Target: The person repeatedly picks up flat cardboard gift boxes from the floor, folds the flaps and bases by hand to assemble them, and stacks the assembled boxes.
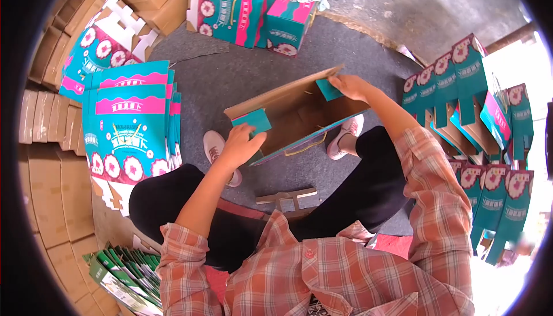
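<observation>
An open-topped cardboard box (pixel 299 117) is between my legs, its bare brown inside facing up. Teal flaps stand at its left and right ends, and a yellowish cord handle (pixel 305 145) shows on the near side. My left hand (pixel 239 146) is closed on the left end, fingertips on the teal flap (pixel 253 121), thumb spread toward the near side. At the far right corner my right hand (pixel 348 87) is closed around the edge and the right flap (pixel 328 89). The box's underside is hidden.
Flat printed cartons (pixel 129 126) are stacked at left, before brown boxes (pixel 46 183). A closed printed box (pixel 288 25) stands ahead with crumpled plastic on top. Teal cartons (pixel 461 94) are piled at right. A small wooden piece (pixel 286 196) lies between my feet.
</observation>
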`<state>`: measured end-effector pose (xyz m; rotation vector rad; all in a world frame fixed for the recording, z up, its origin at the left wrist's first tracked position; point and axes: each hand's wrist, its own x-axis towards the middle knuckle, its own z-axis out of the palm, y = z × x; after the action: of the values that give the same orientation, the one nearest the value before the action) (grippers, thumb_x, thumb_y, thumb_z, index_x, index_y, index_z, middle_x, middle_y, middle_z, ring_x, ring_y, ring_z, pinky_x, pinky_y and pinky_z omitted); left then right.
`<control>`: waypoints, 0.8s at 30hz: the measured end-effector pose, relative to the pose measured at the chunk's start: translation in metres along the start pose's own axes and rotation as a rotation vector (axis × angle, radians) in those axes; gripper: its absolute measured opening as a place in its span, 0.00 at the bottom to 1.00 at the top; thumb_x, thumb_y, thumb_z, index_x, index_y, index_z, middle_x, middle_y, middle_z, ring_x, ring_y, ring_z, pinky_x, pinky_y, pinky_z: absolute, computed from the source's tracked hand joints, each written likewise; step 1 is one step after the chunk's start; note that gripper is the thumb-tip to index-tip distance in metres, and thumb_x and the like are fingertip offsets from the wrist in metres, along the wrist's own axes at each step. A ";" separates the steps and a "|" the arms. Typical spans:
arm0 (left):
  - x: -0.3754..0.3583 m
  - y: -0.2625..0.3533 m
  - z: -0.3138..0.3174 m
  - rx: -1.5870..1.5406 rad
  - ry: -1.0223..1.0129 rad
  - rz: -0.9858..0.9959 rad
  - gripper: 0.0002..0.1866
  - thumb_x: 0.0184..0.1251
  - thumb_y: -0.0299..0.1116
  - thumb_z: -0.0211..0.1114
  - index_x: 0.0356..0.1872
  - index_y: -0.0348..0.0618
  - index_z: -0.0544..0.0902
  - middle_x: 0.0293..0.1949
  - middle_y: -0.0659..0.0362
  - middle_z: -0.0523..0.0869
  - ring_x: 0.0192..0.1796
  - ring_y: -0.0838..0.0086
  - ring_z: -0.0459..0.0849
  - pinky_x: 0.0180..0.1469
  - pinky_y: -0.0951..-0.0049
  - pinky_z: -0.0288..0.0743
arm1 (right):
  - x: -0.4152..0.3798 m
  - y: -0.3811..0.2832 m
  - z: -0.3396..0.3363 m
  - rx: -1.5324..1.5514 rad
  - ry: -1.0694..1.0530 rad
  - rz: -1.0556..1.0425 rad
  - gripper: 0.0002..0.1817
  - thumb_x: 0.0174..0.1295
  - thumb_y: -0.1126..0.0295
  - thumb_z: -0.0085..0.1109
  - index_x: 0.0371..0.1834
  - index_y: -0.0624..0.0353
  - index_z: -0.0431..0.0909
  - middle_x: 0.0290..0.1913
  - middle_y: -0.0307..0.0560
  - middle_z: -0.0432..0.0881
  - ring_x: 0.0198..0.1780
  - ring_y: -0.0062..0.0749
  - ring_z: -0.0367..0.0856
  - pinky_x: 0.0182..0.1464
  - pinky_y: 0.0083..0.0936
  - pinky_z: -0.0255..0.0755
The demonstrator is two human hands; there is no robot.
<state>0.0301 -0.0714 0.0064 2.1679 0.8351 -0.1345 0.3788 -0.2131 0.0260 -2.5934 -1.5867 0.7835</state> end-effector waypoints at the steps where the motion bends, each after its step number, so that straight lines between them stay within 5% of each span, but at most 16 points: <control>1: 0.000 -0.004 0.001 0.001 -0.015 0.012 0.34 0.63 0.55 0.52 0.55 0.30 0.76 0.65 0.40 0.67 0.70 0.49 0.60 0.71 0.59 0.53 | 0.003 0.001 -0.001 0.220 0.005 0.086 0.33 0.65 0.42 0.40 0.57 0.60 0.74 0.55 0.58 0.78 0.59 0.55 0.73 0.60 0.42 0.66; 2: 0.001 -0.008 0.003 -0.008 0.001 0.027 0.33 0.63 0.53 0.52 0.55 0.31 0.76 0.65 0.39 0.67 0.70 0.49 0.60 0.71 0.58 0.52 | 0.004 0.002 -0.002 0.440 0.014 0.173 0.37 0.63 0.38 0.39 0.58 0.60 0.74 0.56 0.58 0.78 0.59 0.56 0.73 0.61 0.41 0.65; 6: 0.001 -0.007 0.002 -0.054 0.011 0.063 0.30 0.62 0.51 0.53 0.54 0.32 0.77 0.63 0.37 0.68 0.70 0.49 0.60 0.71 0.58 0.52 | 0.011 0.010 0.006 0.404 0.061 0.146 0.34 0.61 0.40 0.48 0.58 0.58 0.74 0.49 0.62 0.80 0.54 0.55 0.77 0.58 0.42 0.67; 9: 0.000 -0.005 0.003 -0.065 0.026 0.086 0.29 0.62 0.49 0.54 0.53 0.31 0.77 0.62 0.36 0.70 0.69 0.49 0.62 0.71 0.58 0.52 | 0.001 0.001 0.014 -0.075 0.072 0.052 0.31 0.53 0.46 0.62 0.57 0.53 0.76 0.56 0.57 0.77 0.57 0.49 0.76 0.59 0.40 0.69; 13: -0.002 -0.007 0.006 -0.053 0.082 0.067 0.29 0.62 0.49 0.54 0.53 0.31 0.77 0.62 0.36 0.70 0.68 0.49 0.63 0.70 0.59 0.54 | 0.017 0.010 0.022 -0.068 0.092 0.112 0.31 0.55 0.46 0.58 0.58 0.52 0.74 0.58 0.56 0.75 0.57 0.50 0.75 0.58 0.42 0.69; 16: -0.012 0.010 -0.010 0.065 0.064 0.000 0.30 0.63 0.50 0.53 0.54 0.30 0.77 0.64 0.35 0.67 0.69 0.49 0.62 0.70 0.61 0.54 | 0.038 0.046 0.019 0.114 -0.104 -0.031 0.33 0.56 0.43 0.53 0.62 0.49 0.71 0.60 0.56 0.73 0.58 0.51 0.74 0.57 0.44 0.69; 18: -0.013 0.003 -0.005 0.000 0.063 -0.036 0.31 0.63 0.51 0.52 0.54 0.31 0.76 0.65 0.36 0.66 0.70 0.49 0.61 0.70 0.61 0.55 | 0.019 0.036 0.004 0.692 -0.240 0.260 0.35 0.57 0.39 0.47 0.63 0.48 0.72 0.61 0.55 0.73 0.59 0.52 0.73 0.57 0.44 0.68; 24: -0.008 -0.001 -0.001 -0.096 0.063 -0.047 0.33 0.63 0.53 0.51 0.57 0.33 0.75 0.69 0.38 0.60 0.70 0.50 0.61 0.69 0.61 0.57 | -0.005 0.015 -0.019 0.591 -0.325 0.179 0.38 0.56 0.39 0.52 0.62 0.54 0.72 0.61 0.54 0.73 0.59 0.48 0.73 0.57 0.43 0.68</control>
<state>0.0229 -0.0744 0.0092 2.0729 0.9097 -0.0490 0.3976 -0.2199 0.0411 -2.2579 -0.9556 1.4829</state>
